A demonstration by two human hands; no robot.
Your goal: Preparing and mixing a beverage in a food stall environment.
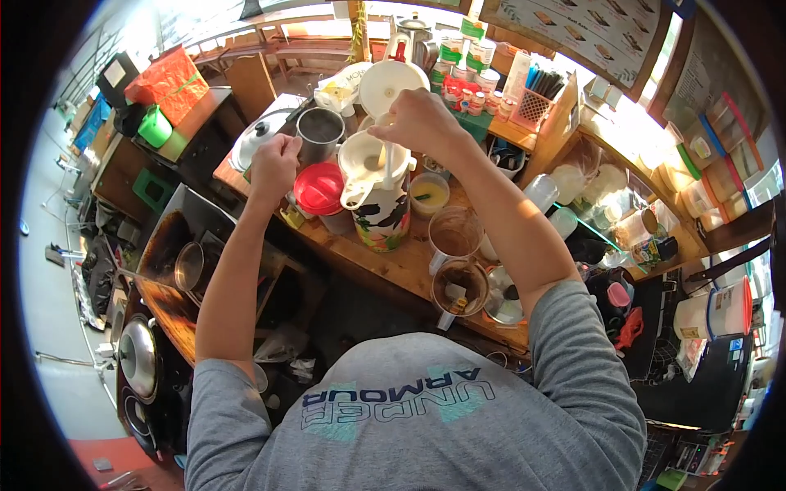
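Note:
My left hand is closed at the side of a metal mug with dark contents; its grip seems to be on the mug's handle, which the fingers hide. My right hand is shut on something white, apparently a handle, above the white-rimmed opening of a patterned vacuum flask. A white plastic funnel or strainer rests at that opening. Behind my right hand stands a round white lid, tilted up. A red-lidded container stands left of the flask, and a tub of yellow stuff to its right.
Two brown-stained measuring jugs stand near the counter's front edge. Cans and small jars are stacked behind. A pot lid lies at the back left. Plastic containers crowd the right; a stove pan is at left.

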